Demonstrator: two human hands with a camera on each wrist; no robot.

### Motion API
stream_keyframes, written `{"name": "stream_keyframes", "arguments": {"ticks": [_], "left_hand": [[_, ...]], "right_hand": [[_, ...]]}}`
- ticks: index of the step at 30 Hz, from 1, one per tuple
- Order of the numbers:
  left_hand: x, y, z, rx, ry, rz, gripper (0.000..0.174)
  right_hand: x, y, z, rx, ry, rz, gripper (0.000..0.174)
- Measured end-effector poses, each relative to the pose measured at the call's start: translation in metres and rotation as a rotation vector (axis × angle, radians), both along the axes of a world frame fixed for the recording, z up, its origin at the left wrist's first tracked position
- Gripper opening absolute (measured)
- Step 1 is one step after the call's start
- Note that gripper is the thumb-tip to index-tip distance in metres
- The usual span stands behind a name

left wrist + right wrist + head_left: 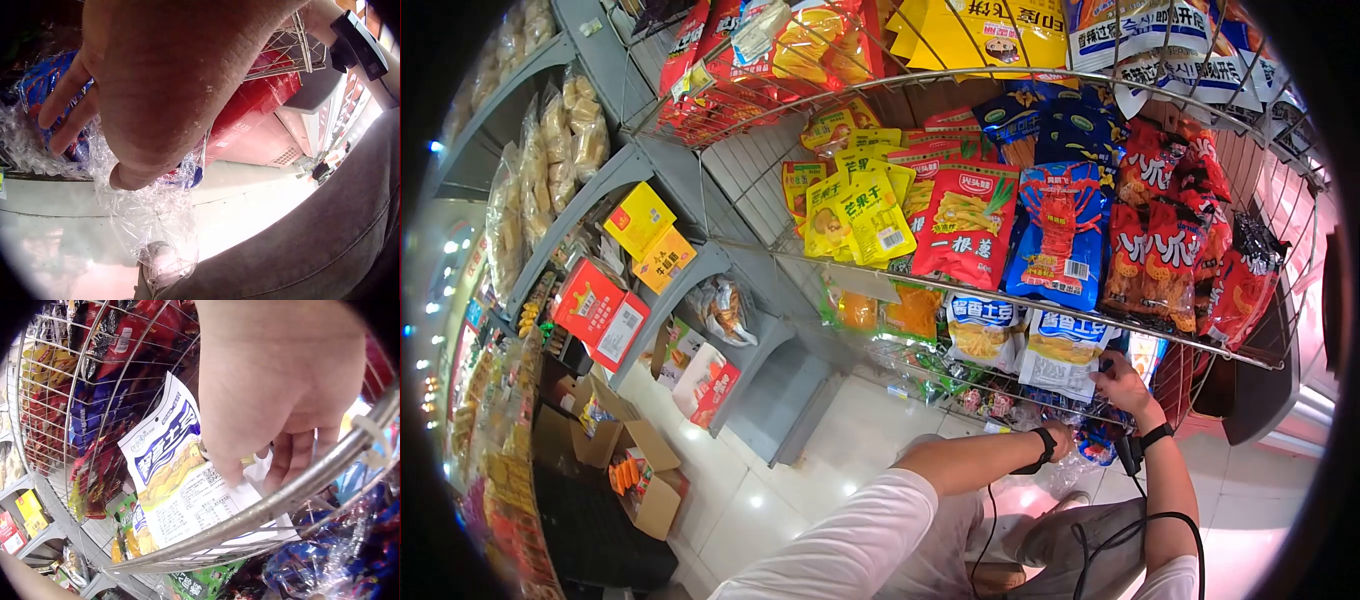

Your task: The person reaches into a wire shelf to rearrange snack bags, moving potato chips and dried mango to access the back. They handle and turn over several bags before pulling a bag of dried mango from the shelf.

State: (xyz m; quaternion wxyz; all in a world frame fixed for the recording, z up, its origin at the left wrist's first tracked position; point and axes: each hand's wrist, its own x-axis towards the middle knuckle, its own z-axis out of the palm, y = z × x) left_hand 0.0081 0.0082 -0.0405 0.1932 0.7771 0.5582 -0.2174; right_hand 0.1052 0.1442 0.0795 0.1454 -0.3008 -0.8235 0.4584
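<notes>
My right hand pinches the right edge of a white potato snack bag, thumb over its printed face. This bag stands in a wire basket, its lower part behind the metal rim in the right wrist view. A similar bag stands beside it. Lower down, my left hand rests among blue packets and crumpled clear plastic. Its fingers are spread and slightly bent over the packets; whether they grip the film is hard to see.
Above is a wire tier of yellow, red and blue snack bags. Grey shelves with boxes stand at the left, beside an open carton on the floor. A black cable loops by my right forearm. My knees are below.
</notes>
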Motion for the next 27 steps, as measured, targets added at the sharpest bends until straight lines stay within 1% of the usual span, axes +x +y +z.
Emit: {"name": "stream_keyframes", "arguments": {"ticks": [1, 3, 6, 8, 9, 12, 14, 15, 17, 23, 27], "left_hand": [[0.001, 0.000, 0.003, -0.018, 0.000, 0.010, 0.048], [0.000, 0.001, 0.003, -0.002, -0.003, 0.015, 0.048], [0.001, 0.002, -0.008, 0.033, -0.010, 0.014, 0.050], [0.004, 0.004, -0.007, -0.029, 0.074, -0.049, 0.052], [0.005, 0.004, -0.005, -0.028, 0.076, -0.052, 0.052], [0.003, 0.004, -0.002, -0.051, 0.067, -0.028, 0.054], [0.003, 0.002, -0.006, -0.005, 0.048, 0.013, 0.055], [0.002, 0.002, -0.003, -0.004, 0.051, 0.011, 0.055], [0.001, 0.000, 0.004, -0.005, 0.078, -0.056, 0.054], [0.001, 0.001, 0.008, -0.038, 0.057, -0.081, 0.048], [0.001, 0.001, -0.001, -0.035, 0.040, -0.022, 0.049]], "right_hand": [[0.000, -0.001, 0.003, 0.003, 0.006, -0.002, 0.053], [0.000, -0.005, 0.010, -0.135, -0.044, -0.025, 0.053], [0.000, -0.001, 0.002, -0.117, -0.024, -0.012, 0.054], [0.000, -0.002, 0.004, -0.142, -0.022, -0.012, 0.054], [0.000, -0.003, 0.006, -0.166, -0.024, -0.010, 0.054], [0.000, -0.002, 0.005, -0.166, -0.035, -0.002, 0.052], [0.000, -0.004, 0.008, -0.178, -0.029, -0.003, 0.052], [0.001, -0.005, 0.010, -0.192, -0.027, -0.003, 0.053], [0.001, -0.001, 0.004, -0.205, -0.033, 0.001, 0.053], [0.001, -0.004, 0.011, -0.230, -0.034, 0.016, 0.053], [0.001, -0.007, 0.017, -0.272, -0.032, 0.010, 0.050]]}}
